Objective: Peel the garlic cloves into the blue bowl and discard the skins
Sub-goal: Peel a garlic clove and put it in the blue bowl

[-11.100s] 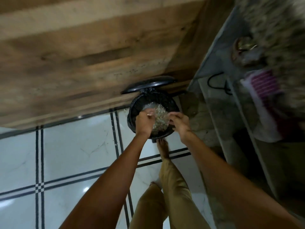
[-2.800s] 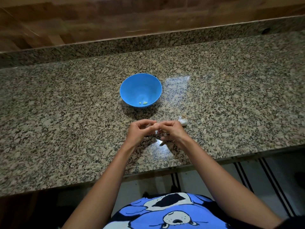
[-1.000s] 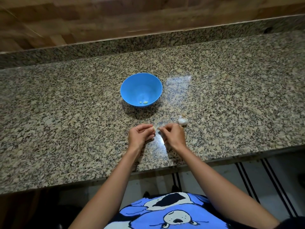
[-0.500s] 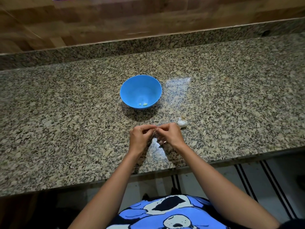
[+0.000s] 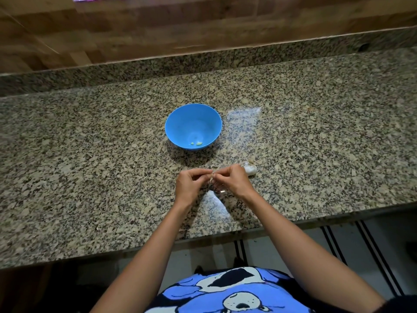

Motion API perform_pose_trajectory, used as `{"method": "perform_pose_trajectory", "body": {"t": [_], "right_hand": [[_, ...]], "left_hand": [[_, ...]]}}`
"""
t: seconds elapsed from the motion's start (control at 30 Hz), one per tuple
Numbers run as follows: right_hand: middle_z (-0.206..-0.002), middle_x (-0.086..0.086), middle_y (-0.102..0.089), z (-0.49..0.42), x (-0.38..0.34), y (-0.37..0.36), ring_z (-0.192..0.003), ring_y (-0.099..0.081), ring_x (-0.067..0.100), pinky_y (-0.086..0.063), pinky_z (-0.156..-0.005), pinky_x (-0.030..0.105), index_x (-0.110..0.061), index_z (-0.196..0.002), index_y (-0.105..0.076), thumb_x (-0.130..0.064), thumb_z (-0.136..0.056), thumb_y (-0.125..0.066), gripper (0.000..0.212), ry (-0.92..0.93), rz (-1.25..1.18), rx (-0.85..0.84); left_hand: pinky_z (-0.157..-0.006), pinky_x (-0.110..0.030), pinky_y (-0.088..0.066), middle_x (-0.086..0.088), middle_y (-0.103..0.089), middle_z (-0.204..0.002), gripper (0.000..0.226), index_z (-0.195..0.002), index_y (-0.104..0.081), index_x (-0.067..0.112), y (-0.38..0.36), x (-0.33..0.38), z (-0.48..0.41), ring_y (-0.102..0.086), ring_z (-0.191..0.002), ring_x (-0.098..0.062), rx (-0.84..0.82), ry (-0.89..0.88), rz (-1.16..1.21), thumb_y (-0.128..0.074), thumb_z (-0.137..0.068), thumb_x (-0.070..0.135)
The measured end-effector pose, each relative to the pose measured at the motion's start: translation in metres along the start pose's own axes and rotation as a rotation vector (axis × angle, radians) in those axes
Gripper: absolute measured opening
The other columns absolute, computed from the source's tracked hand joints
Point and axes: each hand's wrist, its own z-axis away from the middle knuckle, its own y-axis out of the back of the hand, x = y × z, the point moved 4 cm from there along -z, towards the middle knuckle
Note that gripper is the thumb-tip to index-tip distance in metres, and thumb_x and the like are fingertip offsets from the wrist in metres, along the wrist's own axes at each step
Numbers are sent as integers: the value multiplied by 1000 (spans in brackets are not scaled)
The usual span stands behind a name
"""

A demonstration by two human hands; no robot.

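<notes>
Garlic clove [image 5: 211, 177] in the grip, between left hand [image 5: 190, 185] and right hand [image 5: 232, 180]

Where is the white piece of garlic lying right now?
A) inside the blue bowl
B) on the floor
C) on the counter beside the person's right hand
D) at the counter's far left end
C: the white garlic piece lies on the granite counter beside the right hand, outside the blue bowl.
</notes>
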Motion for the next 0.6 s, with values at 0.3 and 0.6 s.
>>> {"method": "perform_pose_trajectory", "body": {"t": [0.3,0.6], "right_hand": [[-76,13,-69,4,-5,3,-61,-65,15,-56,-60,23,5,-97,-69,-5,-88,-60,15,5,-114,-19],[-81,4,-73,8,0,-6,-67,-69,22,-59,-66,40,-11,-94,-73,-15,-86,-66,12,130,-21,95]], "left_hand": [[-73,-26,-57,-3,-74,-85,16,-91,-75,13,1,0,1,-70,-80,-15,14,75,122,-72,-79,3],[-67,-22,-58,-14,-72,-88,16,-95,-71,2,-5,5,5,-70,-74,-20,97,189,384,-68,-80,-3]]}}
